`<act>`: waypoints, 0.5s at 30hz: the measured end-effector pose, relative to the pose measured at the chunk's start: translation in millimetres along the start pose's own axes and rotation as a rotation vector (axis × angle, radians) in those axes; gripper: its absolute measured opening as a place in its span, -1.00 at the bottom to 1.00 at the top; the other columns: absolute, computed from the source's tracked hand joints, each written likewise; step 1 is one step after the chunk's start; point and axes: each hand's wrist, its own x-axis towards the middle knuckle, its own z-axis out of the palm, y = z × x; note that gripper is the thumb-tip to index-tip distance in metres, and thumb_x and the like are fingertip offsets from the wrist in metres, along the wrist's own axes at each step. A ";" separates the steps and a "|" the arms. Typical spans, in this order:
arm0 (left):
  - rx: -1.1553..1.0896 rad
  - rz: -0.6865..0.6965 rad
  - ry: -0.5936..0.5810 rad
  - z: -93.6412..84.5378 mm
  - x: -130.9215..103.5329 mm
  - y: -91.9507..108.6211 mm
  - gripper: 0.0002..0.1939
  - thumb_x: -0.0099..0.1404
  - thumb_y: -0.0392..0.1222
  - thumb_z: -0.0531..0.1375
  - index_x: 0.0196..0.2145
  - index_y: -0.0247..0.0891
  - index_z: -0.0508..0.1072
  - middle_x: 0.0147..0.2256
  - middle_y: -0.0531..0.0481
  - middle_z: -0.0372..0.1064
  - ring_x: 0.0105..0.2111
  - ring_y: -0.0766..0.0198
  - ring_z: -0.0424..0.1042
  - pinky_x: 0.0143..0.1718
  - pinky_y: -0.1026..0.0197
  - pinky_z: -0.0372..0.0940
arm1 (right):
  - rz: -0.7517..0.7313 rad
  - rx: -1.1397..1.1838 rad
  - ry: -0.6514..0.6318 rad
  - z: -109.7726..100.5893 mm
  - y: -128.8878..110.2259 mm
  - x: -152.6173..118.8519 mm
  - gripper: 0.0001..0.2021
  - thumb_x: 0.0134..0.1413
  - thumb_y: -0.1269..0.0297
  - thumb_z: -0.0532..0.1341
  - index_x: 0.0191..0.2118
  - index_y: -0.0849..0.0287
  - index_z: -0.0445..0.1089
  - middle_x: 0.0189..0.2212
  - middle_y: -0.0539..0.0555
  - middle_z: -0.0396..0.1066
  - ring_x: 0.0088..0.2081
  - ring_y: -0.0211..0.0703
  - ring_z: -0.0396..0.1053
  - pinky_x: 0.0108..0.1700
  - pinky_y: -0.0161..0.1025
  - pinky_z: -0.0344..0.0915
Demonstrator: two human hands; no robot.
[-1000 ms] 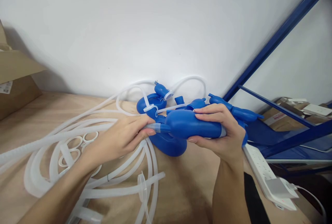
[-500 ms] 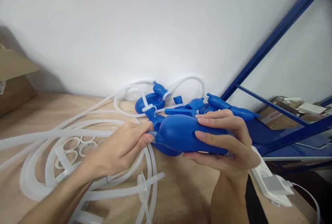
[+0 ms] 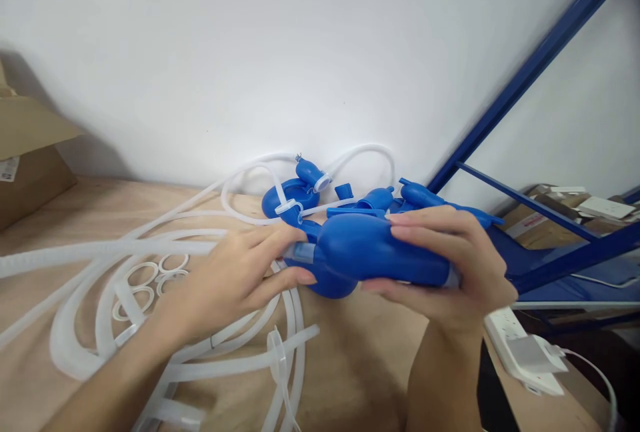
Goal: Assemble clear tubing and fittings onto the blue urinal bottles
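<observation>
A blue bulb-shaped part (image 3: 360, 245) is held level above the wooden table by my right hand (image 3: 445, 265), whose fingers wrap round its right end. My left hand (image 3: 250, 272) pinches the clear tube end (image 3: 300, 252) at the bulb's left side, thumb below and fingers above. The white ribbed hose (image 3: 150, 249) runs leftward from behind my left hand. Behind and below the bulb is another rounded blue part (image 3: 333, 284), partly hidden. Near the wall lie a blue ring-shaped part (image 3: 275, 202) and a small blue piece with a white collar (image 3: 309, 172).
Coiled white tubes (image 3: 75, 345) and clear rings (image 3: 143, 274) cover the left of the wooden table (image 3: 360, 359). A cardboard box (image 3: 35, 179) stands at far left. On the right are a power strip (image 3: 540, 379) with a plug and a blue metal frame (image 3: 530, 52).
The bulb and my right hand have moved slightly right. My left thumb has shifted lower and farther from the forefinger, and more of the clear tube end shows.
</observation>
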 end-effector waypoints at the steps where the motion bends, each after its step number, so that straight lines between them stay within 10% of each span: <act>1: 0.122 0.072 0.054 1.1 0.6 -4.3 -0.63 0.63 0.06 0.01 0.03 -0.23 0.47 -0.19 -0.07 0.57 -0.30 0.20 0.54 -0.29 0.21 0.36 | -0.003 -0.016 0.024 2.7 3.3 2.3 -0.45 -0.21 0.09 0.65 -0.03 -0.11 0.57 -0.20 0.07 0.59 -0.21 0.11 0.56 -0.16 0.08 0.55; 8: 0.409 0.278 0.211 14.1 5.5 -20.2 -0.53 0.65 0.01 -0.06 -0.36 -0.23 0.39 -0.52 0.03 0.35 -0.54 0.25 0.36 -0.51 0.17 0.10 | 0.405 0.150 -0.112 13.9 4.7 3.4 -0.66 -0.01 -0.02 0.55 -0.22 0.03 0.54 -0.28 0.02 0.60 -0.23 -0.01 0.57 -0.14 -0.06 0.53; 15: 0.089 0.167 0.076 5.8 2.1 -1.1 -0.63 0.65 -0.04 -0.09 -0.35 -0.17 0.20 -0.57 0.16 0.22 -0.64 0.33 0.19 -0.58 0.24 0.03 | 0.293 0.323 -0.069 27.4 13.3 1.0 -0.60 -0.03 -0.13 0.53 -0.23 0.04 0.54 -0.29 0.06 0.59 -0.25 0.01 0.56 -0.18 -0.04 0.53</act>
